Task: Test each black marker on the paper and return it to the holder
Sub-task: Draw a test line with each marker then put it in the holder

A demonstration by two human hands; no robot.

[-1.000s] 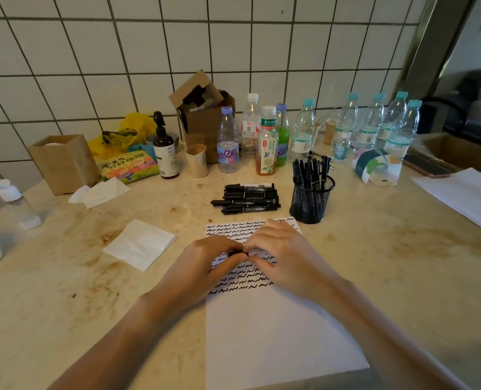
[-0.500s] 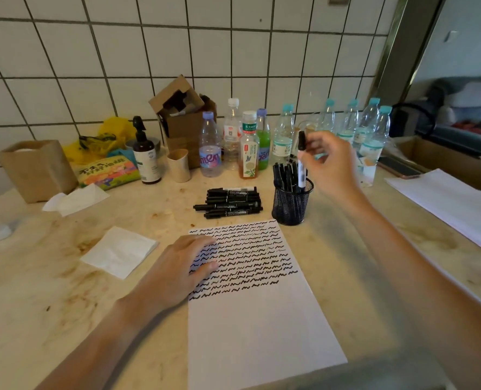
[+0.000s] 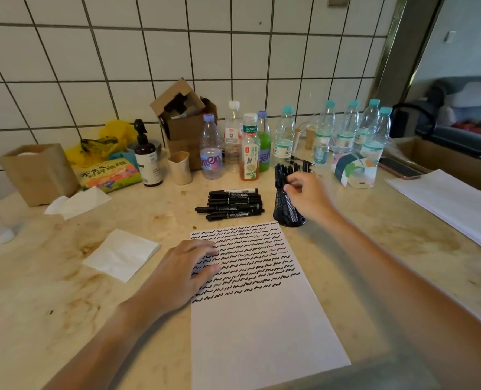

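Our right hand has lowered to the holder, fingers curled with contents hidden, so that marker seems returned, while our left hand lies flat on the paper.

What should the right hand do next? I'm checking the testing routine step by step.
Probably let go and draw back, then reach for a marker from the pile of markers: the right hand is at the mesh holder, fingers curled among its markers, while the left hand rests on the paper.

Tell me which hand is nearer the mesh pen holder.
Right. The right hand is at the mesh pen holder, fingers at its markers; the left hand rests on the paper.
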